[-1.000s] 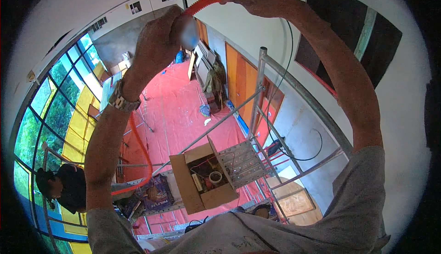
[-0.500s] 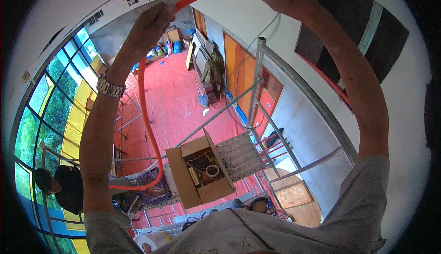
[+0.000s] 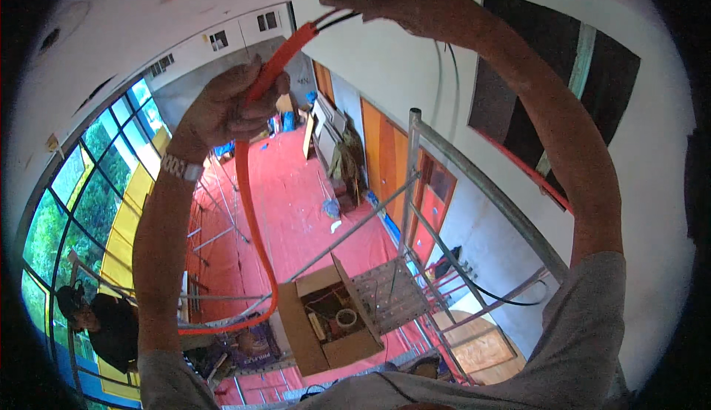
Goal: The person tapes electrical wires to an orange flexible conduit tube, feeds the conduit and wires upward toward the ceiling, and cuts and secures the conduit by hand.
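Observation:
My left hand (image 3: 226, 106) is raised at centre left, fingers curled around an orange corrugated tube (image 3: 285, 51), whose lower length hangs in a bend down toward the platform. Thin dark wires (image 3: 337, 20) come out of the tube's upper end and run to my right hand (image 3: 396, 2), high near the ceiling. That hand is closed on the wires with its index finger stretched leftward along them. Their far ends are hard to make out.
Metal scaffold rails (image 3: 481, 180) and a perforated platform (image 3: 389, 284) carry an open cardboard box (image 3: 296, 314). A co-worker (image 3: 104, 328) is at lower left, near tall windows (image 3: 67, 225). Red sheeting (image 3: 296, 195) covers the floor below. A dark opening (image 3: 503, 77) sits upper right.
A second ago my right hand was on the tube's end; it has moved off along the exposed wires. My left hand has lowered along the tube, and the view shows more ceiling.

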A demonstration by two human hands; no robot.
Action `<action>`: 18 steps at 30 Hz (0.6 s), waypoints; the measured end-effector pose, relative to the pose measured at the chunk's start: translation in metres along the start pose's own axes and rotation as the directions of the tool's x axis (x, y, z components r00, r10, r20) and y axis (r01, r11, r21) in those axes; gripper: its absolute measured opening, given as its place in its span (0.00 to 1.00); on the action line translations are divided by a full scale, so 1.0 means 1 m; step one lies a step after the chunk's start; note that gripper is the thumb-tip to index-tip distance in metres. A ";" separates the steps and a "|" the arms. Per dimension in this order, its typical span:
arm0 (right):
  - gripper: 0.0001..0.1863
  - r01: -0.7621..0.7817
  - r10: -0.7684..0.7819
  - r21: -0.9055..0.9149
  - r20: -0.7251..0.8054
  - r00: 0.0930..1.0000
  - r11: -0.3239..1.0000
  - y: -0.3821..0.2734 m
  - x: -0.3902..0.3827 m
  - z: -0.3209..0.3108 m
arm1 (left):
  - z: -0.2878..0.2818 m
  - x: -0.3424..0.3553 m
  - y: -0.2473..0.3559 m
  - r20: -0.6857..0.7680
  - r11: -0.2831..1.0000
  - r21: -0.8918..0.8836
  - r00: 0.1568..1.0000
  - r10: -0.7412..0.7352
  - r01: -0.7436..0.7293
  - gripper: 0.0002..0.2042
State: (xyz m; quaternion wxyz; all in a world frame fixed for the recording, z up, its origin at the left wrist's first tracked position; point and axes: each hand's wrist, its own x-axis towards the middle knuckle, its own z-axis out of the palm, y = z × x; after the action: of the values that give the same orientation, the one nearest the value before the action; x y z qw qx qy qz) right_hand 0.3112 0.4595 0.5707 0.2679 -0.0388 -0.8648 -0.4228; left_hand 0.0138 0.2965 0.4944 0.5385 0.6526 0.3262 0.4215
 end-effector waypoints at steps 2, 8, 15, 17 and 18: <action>0.34 0.143 -0.175 -0.140 -0.251 0.952 0.980 0.021 -0.021 0.021 | 0.017 0.013 0.008 0.020 0.997 0.071 1.000 0.001 -0.002 0.24; 0.17 0.048 0.021 0.230 -0.290 0.957 0.972 0.007 0.000 0.025 | 0.018 0.034 0.009 -0.137 0.260 0.965 0.790 0.598 -0.030 0.21; 0.17 -0.012 0.053 0.506 -0.068 0.996 0.862 0.001 -0.001 0.031 | 0.072 0.043 0.007 0.021 -0.271 0.921 0.662 0.749 0.278 0.10; 0.20 -0.038 0.095 0.465 -0.100 0.990 0.885 0.003 -0.013 0.050 | 0.076 0.049 0.013 -0.089 -0.154 0.955 0.742 0.664 0.252 0.12; 0.24 -0.058 0.126 0.432 -0.130 0.984 0.900 0.001 -0.023 0.062 | 0.075 0.055 0.016 -0.089 -0.146 0.961 0.760 0.643 0.235 0.12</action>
State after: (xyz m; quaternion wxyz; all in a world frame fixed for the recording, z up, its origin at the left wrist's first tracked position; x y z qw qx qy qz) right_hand 0.3041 0.5107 0.5287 0.3558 0.0127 -0.9101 -0.2122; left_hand 0.1052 0.3095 0.5161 -0.3386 0.7074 0.5463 0.2941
